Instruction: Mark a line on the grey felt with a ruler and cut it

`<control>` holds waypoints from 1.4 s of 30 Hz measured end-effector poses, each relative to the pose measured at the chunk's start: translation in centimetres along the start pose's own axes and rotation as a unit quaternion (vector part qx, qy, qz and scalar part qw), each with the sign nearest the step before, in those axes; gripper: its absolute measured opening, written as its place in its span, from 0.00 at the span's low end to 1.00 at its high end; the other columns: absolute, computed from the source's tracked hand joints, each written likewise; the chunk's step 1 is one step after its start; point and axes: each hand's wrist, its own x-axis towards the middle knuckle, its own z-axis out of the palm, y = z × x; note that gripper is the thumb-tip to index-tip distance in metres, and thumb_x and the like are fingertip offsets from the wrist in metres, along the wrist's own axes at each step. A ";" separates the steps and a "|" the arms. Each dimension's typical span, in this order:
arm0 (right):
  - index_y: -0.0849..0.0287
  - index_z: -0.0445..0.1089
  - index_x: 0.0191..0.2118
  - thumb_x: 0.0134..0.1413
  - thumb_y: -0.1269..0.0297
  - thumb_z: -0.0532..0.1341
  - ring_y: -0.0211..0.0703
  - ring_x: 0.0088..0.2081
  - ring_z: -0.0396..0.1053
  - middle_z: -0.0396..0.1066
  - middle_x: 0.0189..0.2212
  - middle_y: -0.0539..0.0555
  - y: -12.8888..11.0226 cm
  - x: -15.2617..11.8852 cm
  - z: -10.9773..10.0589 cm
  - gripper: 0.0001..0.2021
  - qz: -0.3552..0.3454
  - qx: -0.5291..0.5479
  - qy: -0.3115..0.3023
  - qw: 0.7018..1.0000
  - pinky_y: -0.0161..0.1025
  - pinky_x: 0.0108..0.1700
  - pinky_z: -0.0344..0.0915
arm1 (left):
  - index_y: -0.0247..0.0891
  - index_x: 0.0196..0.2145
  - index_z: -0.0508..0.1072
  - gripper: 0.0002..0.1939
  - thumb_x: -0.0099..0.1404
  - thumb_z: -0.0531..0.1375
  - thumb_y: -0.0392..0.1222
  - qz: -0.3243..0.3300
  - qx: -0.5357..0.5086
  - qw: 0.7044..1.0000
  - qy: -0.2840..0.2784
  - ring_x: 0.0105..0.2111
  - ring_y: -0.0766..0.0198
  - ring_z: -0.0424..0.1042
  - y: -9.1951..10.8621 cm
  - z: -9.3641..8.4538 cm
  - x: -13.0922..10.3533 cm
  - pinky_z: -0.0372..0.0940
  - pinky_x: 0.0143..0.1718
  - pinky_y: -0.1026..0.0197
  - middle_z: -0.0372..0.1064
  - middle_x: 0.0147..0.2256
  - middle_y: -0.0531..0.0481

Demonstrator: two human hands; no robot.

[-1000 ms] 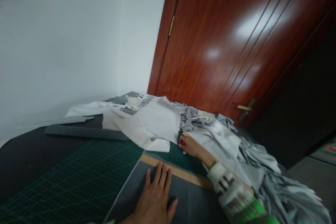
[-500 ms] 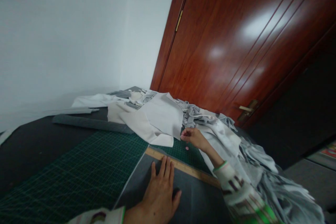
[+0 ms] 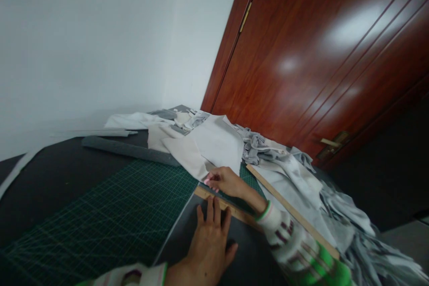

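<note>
The left hand (image 3: 211, 246) lies flat, fingers spread, pressing dark grey cloth (image 3: 244, 254) onto the green mat (image 3: 117, 219), fingertips touching a wooden ruler (image 3: 231, 210). The right hand (image 3: 226, 181) pinches a small pink piece, likely chalk, at the ruler's far end. The cloth looks soft, light and prone to creeping, so a flat palm probably suits it; the ruler is stiff. Loose scraps (image 3: 295, 178) crowd the right; the mat is open leftward.
</note>
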 end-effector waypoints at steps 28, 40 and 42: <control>0.67 0.73 0.39 0.65 0.73 0.56 0.43 0.38 0.71 0.77 0.39 0.61 -2.5 -2.2 -0.2 0.08 -0.066 -0.350 -0.068 0.932 0.36 0.40 0.62 | 0.44 0.67 0.59 0.39 0.65 0.59 0.65 -0.017 0.021 0.999 -0.041 0.68 0.28 0.37 -0.3 0.2 0.4 0.48 0.61 0.24 0.45 0.66 0.15; 0.64 0.75 0.38 0.63 0.70 0.55 0.49 0.38 0.76 0.78 0.37 0.62 -0.7 -6.3 -1.8 0.10 0.003 -0.386 -0.096 0.917 0.38 0.34 0.59 | 0.45 0.67 0.58 0.38 0.65 0.60 0.63 -0.015 0.040 0.999 -0.025 0.67 0.27 0.44 -0.3 -0.3 0.3 0.52 0.60 0.26 0.47 0.66 0.15; 0.64 0.74 0.38 0.64 0.70 0.55 0.49 0.39 0.77 0.78 0.37 0.62 -0.3 -7.1 -2.0 0.10 0.009 -0.388 -0.092 0.917 0.38 0.34 0.59 | 0.46 0.67 0.59 0.39 0.65 0.61 0.63 -0.016 0.050 0.999 -0.014 0.67 0.27 0.45 -0.3 -0.2 0.2 0.54 0.60 0.27 0.49 0.66 0.16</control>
